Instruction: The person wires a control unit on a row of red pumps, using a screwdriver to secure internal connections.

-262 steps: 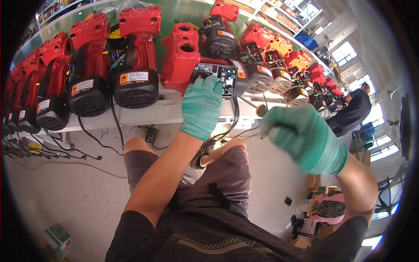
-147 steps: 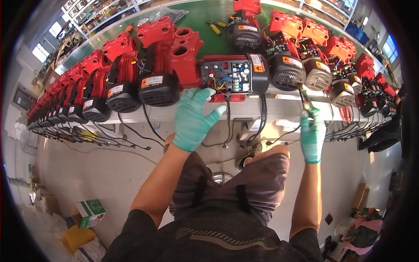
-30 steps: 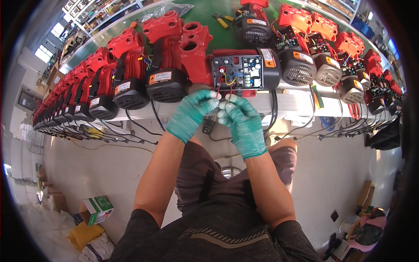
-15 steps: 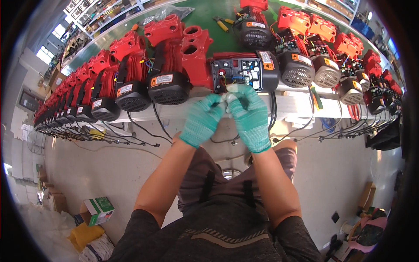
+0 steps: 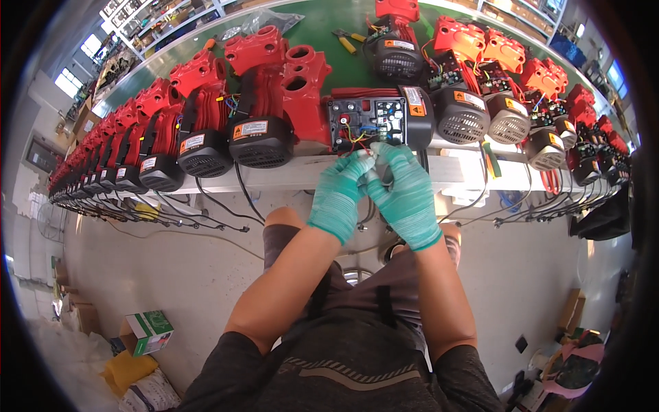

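Observation:
In front of me lies a red pump (image 5: 307, 96) with its black electrical box open, showing a circuit board (image 5: 388, 118) and thin wires (image 5: 357, 139) in red and yellow. My left hand (image 5: 340, 196), in a green-and-white knit glove, is closed in a pinch just below the box's lower edge. My right hand (image 5: 406, 196), gloved alike, pinches beside it, and the fingertips of both meet. The thin wires run down toward these fingertips. Whatever sits between the fingers is too small and covered to make out.
Red pumps with black motor covers (image 5: 261, 143) line the bench to the left. More pumps with exposed boards (image 5: 491, 77) stand at the right. Yellow-handled pliers (image 5: 347, 42) lie on the green bench top (image 5: 319, 27). Black power cords (image 5: 213, 199) hang off the front edge.
Both hands have shifted slightly right, their fingertips still together, and the left hand has turned more upright. Red wires now show near the fingertips. The view has moved a little.

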{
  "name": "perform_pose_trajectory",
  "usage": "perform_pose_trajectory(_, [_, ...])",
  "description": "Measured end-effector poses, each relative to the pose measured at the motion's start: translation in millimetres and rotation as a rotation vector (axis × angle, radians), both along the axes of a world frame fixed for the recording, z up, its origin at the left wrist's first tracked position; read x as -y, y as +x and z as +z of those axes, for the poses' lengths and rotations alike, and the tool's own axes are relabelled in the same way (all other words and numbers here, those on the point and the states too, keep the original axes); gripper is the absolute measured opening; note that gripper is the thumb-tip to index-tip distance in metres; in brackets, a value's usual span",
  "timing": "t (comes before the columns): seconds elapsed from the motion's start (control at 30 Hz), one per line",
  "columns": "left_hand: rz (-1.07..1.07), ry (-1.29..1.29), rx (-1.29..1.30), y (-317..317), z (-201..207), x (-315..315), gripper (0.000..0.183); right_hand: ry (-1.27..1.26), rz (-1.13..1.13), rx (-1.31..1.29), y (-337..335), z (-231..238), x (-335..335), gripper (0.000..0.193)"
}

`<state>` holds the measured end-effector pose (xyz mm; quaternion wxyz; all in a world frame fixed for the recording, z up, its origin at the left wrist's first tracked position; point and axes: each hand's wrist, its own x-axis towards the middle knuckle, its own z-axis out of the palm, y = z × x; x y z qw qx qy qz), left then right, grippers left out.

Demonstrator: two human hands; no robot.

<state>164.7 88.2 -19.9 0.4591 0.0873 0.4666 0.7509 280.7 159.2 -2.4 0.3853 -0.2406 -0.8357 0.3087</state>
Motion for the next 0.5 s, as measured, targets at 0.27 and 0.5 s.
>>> perform_pose_trajectory(0.27, [-0.069, -0.077, -0.388, -12, 1, 8, 0.020, 0.547, 0.019, 0.163, -6, 1, -28, 0.031])
perform_pose_trajectory(0.5, [0.022, -0.080, -1.311, -22, -2, 20, 0.026, 0.562, 0.095, 0.205, -8, 9, -35, 0.024])
